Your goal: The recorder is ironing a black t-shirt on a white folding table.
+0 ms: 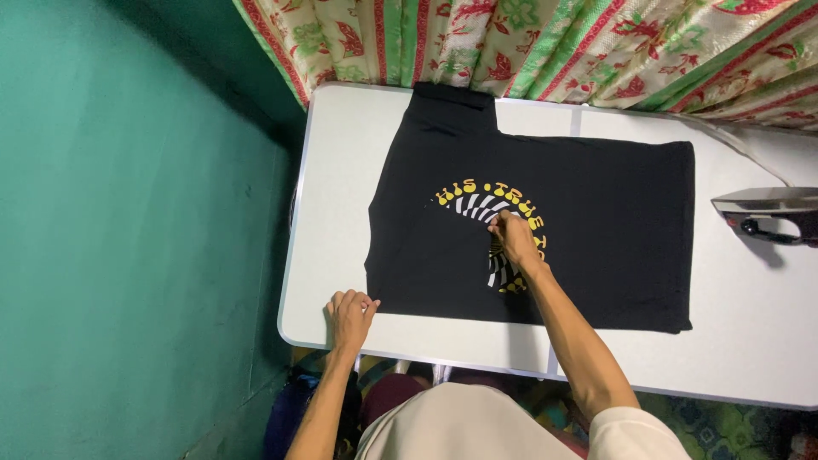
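While the black shirt (554,230) lies flat and long across the white tabletop (750,341), the left hand (351,315) pinches its near corner and the right hand (514,238) pinches the printed middle; an iron (767,215) rests far right.

Matt black cotton-like cloth in the T-shirt (588,213), smooth and flat, with little sheen. At its centre, a printed design (494,213) in yellow and white, slightly glossier than the cloth around it, looking like a thin rubbery ink layer. Beneath the T-shirt, a white folding table (750,341) of smooth plastic-looking top, semi-matt, edged with a pale metal-like rim. Right of the T-shirt, an iron (767,213) with shiny chrome-like metal soleplate and dark glossy plastic handle. Beyond the T-shirt's far edge, a curtain (554,47) of satiny woven cloth, faintly lustrous, floral-patterned. Left of the T-shirt, a green wall (128,230), painted, matt, slightly uneven.
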